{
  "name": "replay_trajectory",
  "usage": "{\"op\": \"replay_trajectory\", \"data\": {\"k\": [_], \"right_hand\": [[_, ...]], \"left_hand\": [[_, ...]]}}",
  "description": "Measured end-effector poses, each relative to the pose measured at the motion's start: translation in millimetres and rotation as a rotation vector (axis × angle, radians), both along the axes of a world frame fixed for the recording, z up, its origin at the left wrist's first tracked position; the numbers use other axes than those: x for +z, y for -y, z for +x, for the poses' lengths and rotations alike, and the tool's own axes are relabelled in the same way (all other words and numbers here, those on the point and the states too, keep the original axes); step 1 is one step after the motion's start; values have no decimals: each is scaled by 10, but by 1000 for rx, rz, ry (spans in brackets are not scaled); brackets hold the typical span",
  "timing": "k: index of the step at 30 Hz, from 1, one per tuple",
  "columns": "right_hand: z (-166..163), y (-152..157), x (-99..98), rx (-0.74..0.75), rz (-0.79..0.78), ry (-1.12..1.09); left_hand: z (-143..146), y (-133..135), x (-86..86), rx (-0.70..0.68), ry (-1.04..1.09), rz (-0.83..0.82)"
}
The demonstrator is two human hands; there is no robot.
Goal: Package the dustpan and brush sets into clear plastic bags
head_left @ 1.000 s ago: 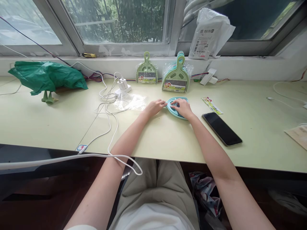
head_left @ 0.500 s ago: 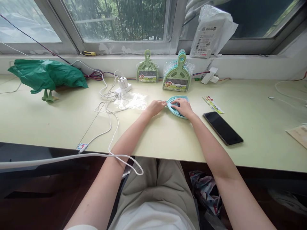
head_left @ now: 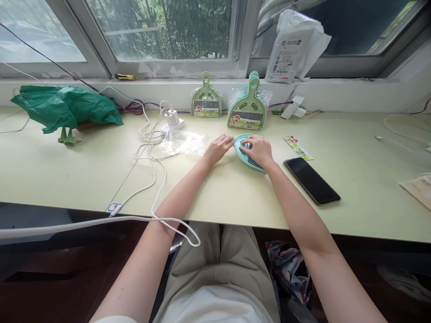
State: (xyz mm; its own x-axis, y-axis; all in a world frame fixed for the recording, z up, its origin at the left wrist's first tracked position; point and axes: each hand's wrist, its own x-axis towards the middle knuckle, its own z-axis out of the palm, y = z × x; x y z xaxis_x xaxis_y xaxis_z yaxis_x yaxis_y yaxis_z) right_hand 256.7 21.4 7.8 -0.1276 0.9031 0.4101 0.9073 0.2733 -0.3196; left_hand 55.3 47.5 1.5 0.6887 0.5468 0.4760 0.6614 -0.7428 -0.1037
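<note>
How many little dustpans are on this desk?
3 plainly: a blue dustpan held between left hand and right hand; a green dustpan against the wall; a wrapped stack beside it, green in front, hiding more.

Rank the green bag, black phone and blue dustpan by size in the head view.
1. green bag
2. black phone
3. blue dustpan, though the right hand covers part of it, so its place below the phone is unsure.

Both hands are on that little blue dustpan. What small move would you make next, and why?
Probably lift the small light-blue plastic dustpan slightly with the right hand and reach the left hand for the clear plastic bag: the bag lies flat just beside that hand, and the green dustpan sets by the window are already bagged.
</note>
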Motion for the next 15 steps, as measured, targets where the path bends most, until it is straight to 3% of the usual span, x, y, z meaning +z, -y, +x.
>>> {"op": "replay_trajectory", "data": {"k": [3, 5, 7, 11, 15], "right_hand": [[-48, 35, 81, -62, 74, -99], [-92, 51, 110, -118, 123, -160], [-132, 62, 122, -189, 155, -218], [-165, 71, 131, -313, 181, -290], [-146, 66, 120, -367, 159, -311]], "left_hand": [[38, 57, 77, 113, 250, 50], [95, 83, 128, 155, 430, -53], [168, 80, 165, 105, 598, -300], [272, 42, 190, -104, 806, -977], [280, 74, 165, -230, 903, -1283]]}}
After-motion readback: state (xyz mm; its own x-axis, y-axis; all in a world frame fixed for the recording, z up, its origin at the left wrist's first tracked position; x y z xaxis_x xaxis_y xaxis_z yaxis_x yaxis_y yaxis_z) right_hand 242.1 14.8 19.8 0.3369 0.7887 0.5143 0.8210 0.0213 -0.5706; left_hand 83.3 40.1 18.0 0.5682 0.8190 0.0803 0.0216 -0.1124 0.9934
